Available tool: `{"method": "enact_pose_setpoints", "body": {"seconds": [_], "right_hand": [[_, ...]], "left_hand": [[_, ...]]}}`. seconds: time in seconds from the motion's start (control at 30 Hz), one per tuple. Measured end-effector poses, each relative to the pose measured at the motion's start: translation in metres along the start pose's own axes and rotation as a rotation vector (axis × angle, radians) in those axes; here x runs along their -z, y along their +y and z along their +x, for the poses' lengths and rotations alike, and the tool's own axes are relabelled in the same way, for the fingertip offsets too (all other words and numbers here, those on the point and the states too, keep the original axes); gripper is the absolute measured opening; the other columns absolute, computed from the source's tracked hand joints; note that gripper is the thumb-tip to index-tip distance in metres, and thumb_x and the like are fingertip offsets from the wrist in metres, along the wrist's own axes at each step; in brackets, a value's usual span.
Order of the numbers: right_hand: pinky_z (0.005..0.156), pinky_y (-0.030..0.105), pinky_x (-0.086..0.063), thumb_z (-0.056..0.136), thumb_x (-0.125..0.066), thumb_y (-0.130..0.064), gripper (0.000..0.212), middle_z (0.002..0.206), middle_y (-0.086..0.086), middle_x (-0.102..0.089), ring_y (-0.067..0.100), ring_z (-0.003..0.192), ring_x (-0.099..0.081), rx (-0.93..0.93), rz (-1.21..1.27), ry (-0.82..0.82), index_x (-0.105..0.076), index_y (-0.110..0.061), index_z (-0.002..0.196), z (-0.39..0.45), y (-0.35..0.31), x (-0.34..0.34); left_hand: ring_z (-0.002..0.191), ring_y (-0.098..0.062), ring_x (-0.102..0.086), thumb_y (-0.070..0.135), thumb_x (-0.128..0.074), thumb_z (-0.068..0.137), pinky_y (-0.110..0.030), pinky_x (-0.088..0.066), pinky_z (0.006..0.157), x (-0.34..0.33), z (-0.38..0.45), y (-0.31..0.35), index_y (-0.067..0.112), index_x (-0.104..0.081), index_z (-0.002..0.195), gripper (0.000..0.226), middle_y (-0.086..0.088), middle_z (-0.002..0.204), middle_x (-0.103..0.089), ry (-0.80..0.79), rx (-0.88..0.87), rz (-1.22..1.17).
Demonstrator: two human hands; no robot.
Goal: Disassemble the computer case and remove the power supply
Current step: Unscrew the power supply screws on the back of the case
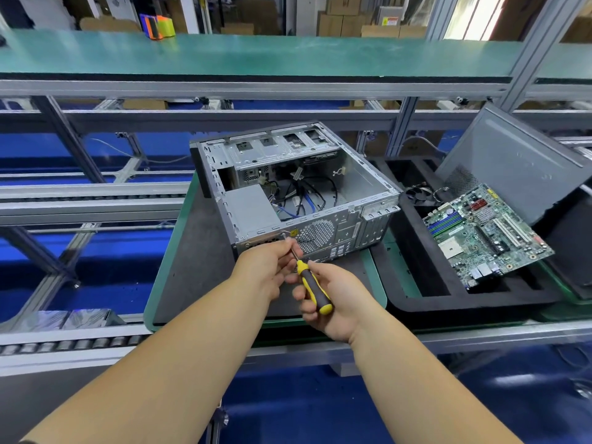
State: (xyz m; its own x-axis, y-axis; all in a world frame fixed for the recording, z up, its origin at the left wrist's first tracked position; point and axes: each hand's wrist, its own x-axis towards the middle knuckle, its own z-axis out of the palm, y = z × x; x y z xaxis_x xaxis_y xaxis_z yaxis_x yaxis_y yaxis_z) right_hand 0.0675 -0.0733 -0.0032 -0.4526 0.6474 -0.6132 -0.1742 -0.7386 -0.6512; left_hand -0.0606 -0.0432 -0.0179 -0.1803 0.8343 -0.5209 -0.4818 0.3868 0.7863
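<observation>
While the open grey steel computer case lies on its side on a dark mat at centre frame, the right hand grips a yellow-and-black-handled screwdriver, its tip against the case's rear panel at 6 o'clock. Left hand pinches the metal shaft near the tip. Inside the case at 8 o'clock sits the grey box power supply. Off at 3 o'clock, a green motherboard rests on a black foam tray.

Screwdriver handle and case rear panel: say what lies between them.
In the head view, the left hand pinches the metal shaft between the handle and the rear panel.
</observation>
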Motion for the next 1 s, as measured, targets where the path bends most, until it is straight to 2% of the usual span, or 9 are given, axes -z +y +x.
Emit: {"method": "enact_pose_setpoints", "body": {"seconds": [0.1,0.23,0.37,0.47,0.57,0.7,0.83,1.0], "right_hand": [[0.038,0.020,-0.028,0.103,-0.038,-0.033,0.031,0.054,0.002,-0.048,0.012,0.039,-0.035,0.029,0.044,-0.001,-0.057,-0.013,0.089,0.002,-0.001,0.000],[0.039,0.020,-0.027,0.101,-0.046,-0.033,0.025,0.052,0.001,-0.048,0.013,0.037,-0.034,0.102,-0.099,0.116,-0.058,-0.013,0.093,0.005,0.001,0.000],[0.041,0.020,-0.029,0.099,-0.049,-0.035,0.030,0.047,-0.002,-0.052,0.011,0.038,-0.037,0.180,-0.395,0.300,-0.064,-0.012,0.087,0.008,0.003,-0.003],[0.053,0.029,-0.041,0.097,-0.049,-0.037,0.028,0.052,-0.003,-0.057,0.014,0.048,-0.047,0.338,-0.660,0.393,-0.062,-0.015,0.086,0.008,0.007,-0.002],[0.067,0.037,-0.047,0.096,-0.046,-0.044,0.027,0.069,0.000,-0.064,0.022,0.070,-0.060,0.445,-0.958,0.487,-0.054,-0.022,0.083,0.006,0.010,-0.001],[0.059,0.033,-0.040,0.095,-0.047,-0.047,0.024,0.076,-0.004,-0.061,0.021,0.075,-0.057,0.479,-1.140,0.549,-0.049,-0.027,0.084,0.003,0.010,-0.002],[0.058,0.032,-0.038,0.094,-0.051,-0.048,0.020,0.080,-0.006,-0.062,0.020,0.076,-0.058,0.495,-1.250,0.583,-0.049,-0.029,0.089,0.001,0.008,-0.003],[0.058,0.031,-0.038,0.093,-0.056,-0.044,0.019,0.081,-0.012,-0.060,0.018,0.079,-0.057,0.563,-1.313,0.662,-0.043,-0.031,0.093,-0.003,0.004,-0.002]], "left_hand": [[0.059,-0.009,-0.056,0.015,-0.054,0.098,-0.016,-0.044,0.042,-0.001,-0.002,0.001,0.009,-0.067,0.087,0.018,0.002,0.063,-0.069,0.012,0.003,-0.021],[0.061,-0.009,-0.065,0.014,-0.052,0.098,-0.018,-0.049,0.046,-0.002,-0.005,0.003,0.007,-0.066,0.090,0.017,0.001,0.063,-0.070,-0.006,0.040,-0.073],[0.075,-0.012,-0.068,0.021,-0.055,0.096,-0.022,-0.051,0.064,0.000,-0.004,0.008,0.008,-0.065,0.087,0.019,-0.002,0.070,-0.073,0.029,0.116,-0.193],[0.073,-0.010,-0.068,0.022,-0.056,0.095,-0.020,-0.051,0.062,0.002,-0.002,0.010,0.009,-0.067,0.085,0.019,0.000,0.066,-0.073,0.037,0.136,-0.208],[0.063,-0.007,-0.069,0.019,-0.058,0.094,-0.017,-0.052,0.055,0.001,0.000,0.010,0.010,-0.068,0.084,0.016,0.002,0.064,-0.072,0.030,0.139,-0.179],[0.056,-0.006,-0.069,0.019,-0.059,0.094,-0.015,-0.051,0.047,0.001,0.002,0.011,0.010,-0.068,0.086,0.014,0.003,0.063,-0.072,0.039,0.141,-0.164],[0.056,-0.006,-0.069,0.020,-0.062,0.092,-0.014,-0.050,0.044,0.000,0.003,0.011,0.011,-0.068,0.087,0.012,0.002,0.064,-0.073,0.057,0.140,-0.155],[0.061,-0.004,-0.070,0.022,-0.067,0.090,-0.017,-0.050,0.048,0.000,0.005,0.009,0.014,-0.069,0.090,0.007,0.004,0.069,-0.074,0.063,0.117,-0.152]]}}
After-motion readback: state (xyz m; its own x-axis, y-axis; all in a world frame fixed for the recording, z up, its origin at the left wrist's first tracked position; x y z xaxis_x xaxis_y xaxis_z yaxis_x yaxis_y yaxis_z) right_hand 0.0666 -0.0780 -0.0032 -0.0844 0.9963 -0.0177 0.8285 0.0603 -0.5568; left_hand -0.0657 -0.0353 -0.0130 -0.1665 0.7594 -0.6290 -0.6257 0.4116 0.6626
